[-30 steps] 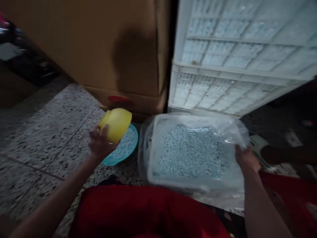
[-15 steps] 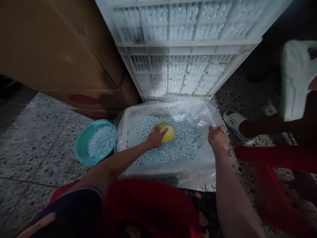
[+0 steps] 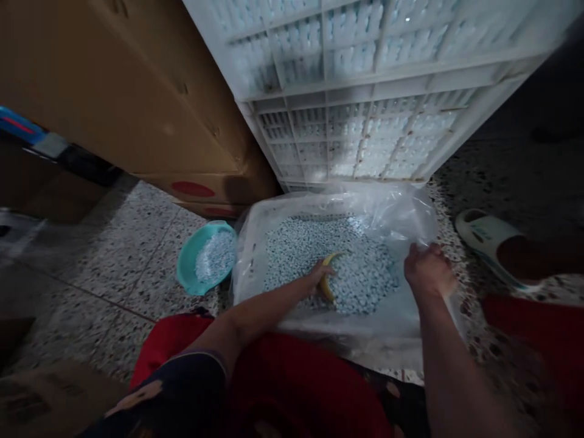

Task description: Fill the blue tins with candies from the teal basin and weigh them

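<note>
My left hand (image 3: 318,277) is closed on a yellow bowl (image 3: 327,281), tipped on its side among small pale-blue and white pellets (image 3: 365,274). The pellets lie in a shallow white crate (image 3: 255,243) lined with clear plastic. At the crate's right side, my right hand (image 3: 431,271) grips the bunched plastic liner (image 3: 401,210); its fingers are curled tight. Left of the crate stands a turquoise basin (image 3: 186,261) on the floor, partly filled with similar pellets (image 3: 216,255).
Stacked white slatted crates (image 3: 347,91) full of pellets rise behind the lined crate. Brown cardboard boxes (image 3: 182,134) stand at the left. Another person's foot in a pale sandal (image 3: 490,237) is on the speckled floor at the right, near a red object (image 3: 524,328).
The yellow bowl has turned from open side down onto its edge, its rim now facing right into the pellets. My right hand still holds the liner. The view has shifted left.
</note>
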The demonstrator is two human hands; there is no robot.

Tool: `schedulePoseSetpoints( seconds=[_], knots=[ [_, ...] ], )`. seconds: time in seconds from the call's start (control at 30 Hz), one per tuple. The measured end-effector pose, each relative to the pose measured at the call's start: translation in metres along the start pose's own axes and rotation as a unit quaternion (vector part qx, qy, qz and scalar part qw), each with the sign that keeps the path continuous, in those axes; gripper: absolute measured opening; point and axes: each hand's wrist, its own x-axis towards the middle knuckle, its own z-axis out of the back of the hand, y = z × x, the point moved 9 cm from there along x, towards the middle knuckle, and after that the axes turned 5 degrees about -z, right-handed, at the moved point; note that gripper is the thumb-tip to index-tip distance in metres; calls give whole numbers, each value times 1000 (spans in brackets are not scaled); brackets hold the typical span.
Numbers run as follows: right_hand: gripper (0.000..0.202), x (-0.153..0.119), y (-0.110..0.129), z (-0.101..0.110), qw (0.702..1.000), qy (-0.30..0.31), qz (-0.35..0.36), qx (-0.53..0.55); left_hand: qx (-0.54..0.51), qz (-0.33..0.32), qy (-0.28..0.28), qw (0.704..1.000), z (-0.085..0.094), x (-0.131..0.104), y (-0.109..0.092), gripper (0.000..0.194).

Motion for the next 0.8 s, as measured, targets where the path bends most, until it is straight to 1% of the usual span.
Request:
schedulePoseSetpoints(
  seconds=[0.07, 0.1, 0.17, 0.23, 0.3, 0.37, 0.43, 0.5, 0.63, 0.73, 0.8],
  knots=[
    [49, -1, 0, 1, 1000, -15, -6, -13, -70, 32, 66, 995, -12, 5, 7, 58],
    [49, -2, 0, 2, 1000, -22, -6, -18, -99, 38, 88, 990, -14, 6, 8, 56],
    [48, -2, 0, 2, 999, -32, 8, -24, -143, 37, 111, 983, -9, 5, 7, 56],
    [47, -2, 0, 1, 999, -35, 26, -22, -173, 32, 114, 978, 6, 1, 5, 57],
    [47, -1, -1, 1, 999, -36, 30, -17, -195, 27, 108, 975, 24, -5, 2, 55],
    [48, 0, -3, 0, 999, -34, 22, -16, -216, 15, 92, 972, 41, -11, -2, 55],
    [50, 1, -4, -2, 999, -26, 11, -18, -235, -1, 73, 969, 56, -17, -7, 55],
    [53, 1, -4, -2, 999, -22, 1, -24, -252, -10, 60, 966, 65, -23, -12, 53],
    [55, -4, -1, 2, 999, -29, -7, -39, -285, -20, 64, 956, 78, -41, -23, 46],
    [58, -9, 1, 6, 998, -22, -15, -48, -310, -37, 73, 947, 93, -62, -36, 45],
    [60, -11, 1, 6, 998, -14, -24, -52, -334, -53, 92, 936, 104, -81, -46, 46]
  ],
)
